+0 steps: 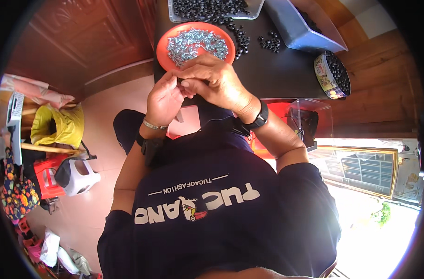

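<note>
My left hand (164, 101) and my right hand (213, 83) meet over the table's near edge, fingertips together. Both are closed in a pinch. A tiny dark bit shows between the fingertips, too small and covered to name. Just beyond them lies an orange-red plate (162, 56) heaped with small shiny silver metal pieces (193, 43), screw-like in look. Small black round parts (242, 39) are scattered beside the plate, with a separate little pile (270, 43) farther right.
On the dark table (281, 76) stand a clear tray (256, 10) of black parts, a grey-blue bin (295, 32) and a round tin (324, 76) full of black parts. Below the table at right is a clear plastic box (321, 114). A yellow bag (58, 128) hangs at left.
</note>
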{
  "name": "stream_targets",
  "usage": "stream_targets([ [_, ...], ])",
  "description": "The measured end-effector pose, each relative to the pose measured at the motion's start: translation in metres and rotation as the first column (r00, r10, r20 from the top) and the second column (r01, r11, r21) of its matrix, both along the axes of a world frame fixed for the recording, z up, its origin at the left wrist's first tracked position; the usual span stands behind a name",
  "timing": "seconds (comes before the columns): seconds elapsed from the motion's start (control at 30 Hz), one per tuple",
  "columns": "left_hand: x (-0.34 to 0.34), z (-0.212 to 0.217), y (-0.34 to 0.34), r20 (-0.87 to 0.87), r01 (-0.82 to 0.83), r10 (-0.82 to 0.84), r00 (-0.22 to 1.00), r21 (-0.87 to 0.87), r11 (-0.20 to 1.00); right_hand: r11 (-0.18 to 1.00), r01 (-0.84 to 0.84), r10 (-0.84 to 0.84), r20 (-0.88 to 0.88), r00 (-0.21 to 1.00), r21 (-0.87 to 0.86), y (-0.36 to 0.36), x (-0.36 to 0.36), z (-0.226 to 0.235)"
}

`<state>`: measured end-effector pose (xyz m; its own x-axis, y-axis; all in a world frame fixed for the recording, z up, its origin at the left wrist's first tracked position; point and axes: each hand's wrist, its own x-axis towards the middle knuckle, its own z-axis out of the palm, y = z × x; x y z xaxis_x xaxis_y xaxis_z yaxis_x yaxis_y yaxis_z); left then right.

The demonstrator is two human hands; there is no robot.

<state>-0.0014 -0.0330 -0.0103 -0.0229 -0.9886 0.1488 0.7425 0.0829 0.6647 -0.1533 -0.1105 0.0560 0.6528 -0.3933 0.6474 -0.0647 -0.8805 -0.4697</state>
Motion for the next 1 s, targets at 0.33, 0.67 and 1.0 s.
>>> stream_targets([
  [0.33, 0.002, -0.001, -0.002, 0.040, 0.020, -0.017, 0.999, -0.081, 0.997, 0.831, 0.555, -0.537, -0.313, 0.783, -0.035, -0.166, -0.101, -0.010],
  [0.67, 0.001, 0.005, 0.001, 0.114, 0.019, -0.011, 0.993, -0.069, 0.997, 0.825, 0.563, -0.458, -0.643, 0.614, -0.050, -0.189, -0.079, -0.019],
  [1.0, 0.004, 0.001, 0.002, 0.061, 0.026, -0.021, 0.998, -0.091, 0.995, 0.856, 0.334, -0.218, -0.311, 0.925, 0.395, -0.133, -0.073, -0.004],
])
